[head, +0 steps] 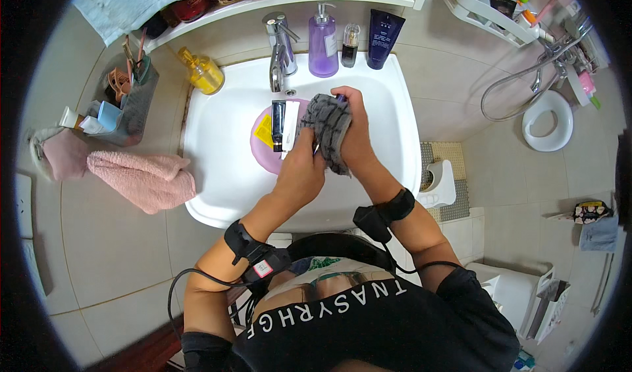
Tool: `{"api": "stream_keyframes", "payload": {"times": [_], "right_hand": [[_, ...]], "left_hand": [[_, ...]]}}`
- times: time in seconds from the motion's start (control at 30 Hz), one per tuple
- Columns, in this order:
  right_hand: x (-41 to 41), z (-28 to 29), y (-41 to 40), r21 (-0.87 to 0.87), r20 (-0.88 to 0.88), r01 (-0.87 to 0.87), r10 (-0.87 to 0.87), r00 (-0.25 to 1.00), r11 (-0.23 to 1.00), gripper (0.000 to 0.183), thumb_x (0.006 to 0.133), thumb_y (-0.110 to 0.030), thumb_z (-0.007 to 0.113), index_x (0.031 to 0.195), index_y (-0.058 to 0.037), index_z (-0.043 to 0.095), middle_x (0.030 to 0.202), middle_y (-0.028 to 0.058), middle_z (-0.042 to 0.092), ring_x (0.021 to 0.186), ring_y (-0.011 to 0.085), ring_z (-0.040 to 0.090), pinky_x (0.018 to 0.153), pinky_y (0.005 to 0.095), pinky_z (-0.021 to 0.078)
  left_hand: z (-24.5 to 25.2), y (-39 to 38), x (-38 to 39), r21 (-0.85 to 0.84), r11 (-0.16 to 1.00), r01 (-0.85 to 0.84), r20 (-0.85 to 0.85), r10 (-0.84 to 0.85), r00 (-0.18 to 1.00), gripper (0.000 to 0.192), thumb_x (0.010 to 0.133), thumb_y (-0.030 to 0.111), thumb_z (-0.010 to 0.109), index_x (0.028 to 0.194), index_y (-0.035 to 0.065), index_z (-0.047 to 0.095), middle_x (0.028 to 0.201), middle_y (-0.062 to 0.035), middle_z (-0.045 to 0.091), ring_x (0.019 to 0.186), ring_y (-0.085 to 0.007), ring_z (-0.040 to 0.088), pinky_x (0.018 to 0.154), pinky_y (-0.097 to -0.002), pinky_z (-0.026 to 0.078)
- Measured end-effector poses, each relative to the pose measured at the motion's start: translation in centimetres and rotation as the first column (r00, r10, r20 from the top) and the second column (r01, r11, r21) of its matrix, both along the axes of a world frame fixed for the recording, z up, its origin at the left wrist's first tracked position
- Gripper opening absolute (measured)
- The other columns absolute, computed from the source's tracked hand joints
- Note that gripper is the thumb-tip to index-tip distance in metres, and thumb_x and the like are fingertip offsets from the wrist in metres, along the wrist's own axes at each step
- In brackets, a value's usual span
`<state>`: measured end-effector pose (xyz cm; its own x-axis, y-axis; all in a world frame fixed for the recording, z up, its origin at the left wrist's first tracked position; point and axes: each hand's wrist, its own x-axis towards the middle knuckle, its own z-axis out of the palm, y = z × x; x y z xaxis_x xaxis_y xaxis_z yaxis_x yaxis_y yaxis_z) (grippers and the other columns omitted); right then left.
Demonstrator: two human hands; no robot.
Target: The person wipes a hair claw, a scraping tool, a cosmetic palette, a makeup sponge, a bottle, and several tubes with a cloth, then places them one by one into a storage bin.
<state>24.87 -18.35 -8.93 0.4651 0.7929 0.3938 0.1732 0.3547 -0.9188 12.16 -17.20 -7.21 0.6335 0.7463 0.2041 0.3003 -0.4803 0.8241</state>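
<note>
Above the white washbasin (217,140), both my hands grip a grey patterned cloth (327,125). The cloth is wrapped around a slim item whose purple end shows by my right fingers; what it is I cannot tell. My left hand (302,172) pinches the cloth's lower left side, with a small shiny tip showing beside the thumb. My right hand (358,135) holds the cloth's right side. Just left of the cloth, a black tube (278,125) and a white tube (290,127) lie side by side over a pink round dish (262,158) in the basin, along with a yellow packet (264,131).
A chrome faucet (280,51), purple pump bottle (323,46), small glass bottle (350,46) and dark blue tube (384,38) line the back rim. A yellow bottle (205,75) stands at the back left corner. A pink towel (143,179) and grey organizer (131,115) are at left.
</note>
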Motion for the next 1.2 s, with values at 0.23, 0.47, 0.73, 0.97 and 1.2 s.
{"api": "stream_keyframes", "payload": {"times": [0.23,0.47,0.73,0.97,1.2], "right_hand": [[2.2,2.4,-1.0,0.029,0.052,-0.181,0.179,0.983,0.983,0.010,0.076,-0.007,0.057,0.081,-0.0013,0.051,0.071,0.0022,0.055,0.064,0.0099,0.052,0.058,0.0227,0.0435],[2.1,3.0,-2.0,-0.017,-0.494,-0.473,0.404,0.770,0.881,0.009,0.082,-0.009,0.050,0.084,-0.0014,0.054,0.073,0.0017,0.056,0.064,0.0073,0.052,0.055,0.0206,0.0455],[1.8,2.5,-2.6,0.060,-0.758,-0.587,0.420,0.500,0.807,0.016,0.076,-0.007,0.059,0.090,-0.0022,0.057,0.080,0.0041,0.059,0.068,0.0123,0.057,0.062,0.0220,0.0495],[0.7,1.7,-3.1,0.061,-0.585,-0.482,0.422,0.692,0.874,0.019,0.075,-0.009,0.059,0.092,-0.0049,0.055,0.085,0.0040,0.059,0.079,0.0129,0.056,0.069,0.0245,0.0482],[2.8,2.5,-2.1,-0.006,-0.681,-0.572,0.415,0.603,0.820,0.019,0.083,-0.016,0.047,0.094,-0.0015,0.054,0.083,0.0083,0.060,0.072,0.0161,0.058,0.066,0.0250,0.0497]], "left_hand": [[2.3,0.8,-2.5,0.126,0.991,0.052,-0.137,-0.034,0.990,0.021,0.080,0.010,0.054,0.097,0.0020,0.044,0.091,-0.0183,0.053,0.079,-0.0383,0.053,0.065,-0.0417,0.042],[3.0,1.7,-4.3,0.536,0.842,0.062,-0.137,0.015,0.990,0.017,0.077,0.012,0.056,0.092,0.0054,0.051,0.082,-0.0089,0.053,0.074,-0.0285,0.051,0.064,-0.0351,0.038],[2.6,0.4,-5.1,0.313,0.949,0.026,-0.035,-0.015,0.999,0.018,0.076,0.007,0.058,0.093,0.0037,0.051,0.080,-0.0092,0.053,0.071,-0.0252,0.051,0.064,-0.0311,0.039],[1.7,-0.6,-4.7,-0.454,0.884,0.114,0.176,-0.036,0.984,0.012,0.085,0.009,0.052,0.096,0.0023,0.050,0.081,-0.0010,0.051,0.069,-0.0083,0.048,0.062,-0.0220,0.041],[2.3,0.6,-5.0,-0.760,0.384,0.525,0.618,0.173,0.767,0.040,0.090,0.026,0.042,0.112,-0.0066,0.046,0.078,-0.0050,0.052,0.058,-0.0117,0.045,0.054,-0.0233,0.038]]}}
